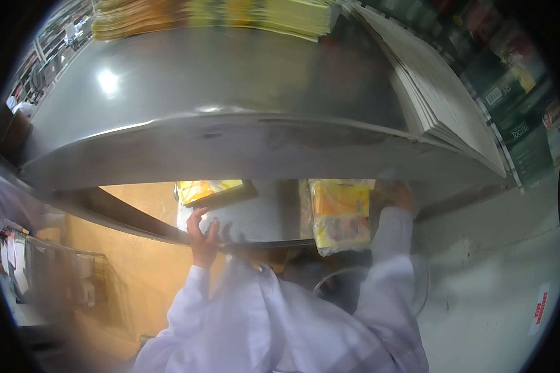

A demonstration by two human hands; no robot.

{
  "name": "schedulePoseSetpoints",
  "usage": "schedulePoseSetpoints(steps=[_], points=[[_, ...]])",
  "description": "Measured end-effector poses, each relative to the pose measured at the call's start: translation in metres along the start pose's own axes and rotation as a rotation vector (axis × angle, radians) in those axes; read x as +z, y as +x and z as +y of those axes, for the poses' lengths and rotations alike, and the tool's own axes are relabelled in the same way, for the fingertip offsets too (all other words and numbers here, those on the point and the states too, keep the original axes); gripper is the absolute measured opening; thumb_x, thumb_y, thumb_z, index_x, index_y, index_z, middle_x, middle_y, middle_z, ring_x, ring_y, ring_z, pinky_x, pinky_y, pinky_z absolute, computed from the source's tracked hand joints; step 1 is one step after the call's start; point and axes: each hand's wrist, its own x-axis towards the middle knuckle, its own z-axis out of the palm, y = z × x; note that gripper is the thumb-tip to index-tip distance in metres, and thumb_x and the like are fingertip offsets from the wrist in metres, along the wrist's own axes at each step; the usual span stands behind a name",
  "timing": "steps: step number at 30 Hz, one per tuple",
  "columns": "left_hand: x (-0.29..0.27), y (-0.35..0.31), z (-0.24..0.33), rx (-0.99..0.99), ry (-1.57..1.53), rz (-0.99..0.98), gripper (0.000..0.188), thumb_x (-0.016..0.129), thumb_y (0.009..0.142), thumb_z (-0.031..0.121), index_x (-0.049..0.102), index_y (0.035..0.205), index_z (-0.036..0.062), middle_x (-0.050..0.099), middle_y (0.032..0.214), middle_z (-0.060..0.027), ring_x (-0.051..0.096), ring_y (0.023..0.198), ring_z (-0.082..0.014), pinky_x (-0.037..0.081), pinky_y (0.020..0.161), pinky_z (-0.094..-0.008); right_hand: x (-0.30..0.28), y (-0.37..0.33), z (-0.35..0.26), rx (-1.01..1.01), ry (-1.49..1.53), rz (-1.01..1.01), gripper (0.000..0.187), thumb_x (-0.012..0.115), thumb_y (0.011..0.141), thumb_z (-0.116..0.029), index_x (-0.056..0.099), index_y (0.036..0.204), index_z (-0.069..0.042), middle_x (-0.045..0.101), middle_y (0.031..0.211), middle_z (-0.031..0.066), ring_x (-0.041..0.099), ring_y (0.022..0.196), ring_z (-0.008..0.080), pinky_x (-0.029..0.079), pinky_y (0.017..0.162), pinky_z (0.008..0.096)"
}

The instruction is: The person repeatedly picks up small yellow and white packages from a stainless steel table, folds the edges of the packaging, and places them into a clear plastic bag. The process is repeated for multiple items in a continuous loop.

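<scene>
I look down over a steel table (230, 93) onto its lower steel shelf (261, 217). My left hand (201, 239) rests on the shelf's front edge with its fingers curled over it, holding nothing. My right hand (397, 194) reaches under the tabletop at the right and grips the side of a clear-wrapped yellow and orange packet (341, 214) that lies on the shelf and hangs over its front edge. Part of that hand is hidden by the tabletop. A second yellow packet (208, 189) lies further back on the shelf at the left. Both sleeves are white.
On the tabletop a stack of yellow packets (230, 15) lies at the far edge and a pile of flat grey cardboard sheets (442, 93) at the right. Dark green boxes (516, 105) stand beyond. Below are an orange floor, a grey floor and a round metal rim (348, 276).
</scene>
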Motion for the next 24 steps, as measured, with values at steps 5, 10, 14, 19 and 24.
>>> schedulePoseSetpoints(steps=[5, 10, 14, 19, 24], points=[[-0.018, -0.008, -0.009, 0.011, 0.054, 0.065, 0.037, 0.065, 0.085, 0.015, 0.052, 0.118, 0.0071, 0.049, 0.124, -0.0113, 0.046, 0.115, -0.0278, 0.038, 0.098, -0.0382, 0.022, -0.002, -0.059, -0.079, -1.041, -0.087, 0.059, 0.067, 0.082, -0.040, 0.052, 0.131, -0.009, 0.056, 0.129, 0.0133, 0.054, 0.119, 0.0228, 0.043, 0.100, 0.0314], [-0.032, -0.025, -0.006, -0.144, -0.044, 0.062, 0.037, 0.065, 0.085, 0.016, 0.052, 0.119, 0.0099, 0.049, 0.123, -0.0099, 0.050, 0.110, -0.0278, 0.042, 0.092, -0.0386, 0.051, -0.033, -0.117, 0.077, -0.815, -0.041, 0.077, 0.077, 0.068, -0.048, 0.052, 0.131, -0.010, 0.055, 0.131, 0.0119, 0.053, 0.121, 0.0235, 0.042, 0.102, 0.0342], [-0.005, -0.017, 0.006, -0.123, -0.103, -0.022, 0.038, 0.066, 0.085, 0.017, 0.052, 0.120, 0.0103, 0.049, 0.123, -0.0095, 0.051, 0.108, -0.0275, 0.044, 0.090, -0.0384, -0.033, 0.034, -0.006, -0.131, -0.883, 0.047, 0.068, 0.074, 0.074, -0.042, 0.053, 0.129, -0.009, 0.057, 0.128, 0.0123, 0.054, 0.120, 0.0239, 0.043, 0.099, 0.0351], [-0.018, -0.024, -0.007, -0.157, -0.084, 0.016, 0.039, 0.066, 0.085, 0.017, 0.052, 0.120, 0.0085, 0.050, 0.123, -0.0091, 0.054, 0.107, -0.0266, 0.046, 0.086, -0.0370, 0.017, -0.037, -0.065, -0.253, -0.593, -0.130, 0.045, 0.062, 0.086, -0.028, 0.056, 0.125, -0.006, 0.060, 0.123, 0.0144, 0.057, 0.114, 0.0233, 0.044, 0.096, 0.0340], [-0.009, -0.023, -0.012, -0.205, -0.133, -0.034, 0.037, 0.065, 0.086, 0.015, 0.052, 0.120, 0.0064, 0.053, 0.120, -0.0085, 0.058, 0.104, -0.0234, 0.048, 0.081, -0.0342, 0.006, -0.069, -0.063, -0.155, -0.105, -0.144, 0.034, 0.051, 0.094, -0.022, 0.060, 0.119, -0.001, 0.062, 0.117, 0.0140, 0.059, 0.107, 0.0192, 0.045, 0.093, 0.0300]])
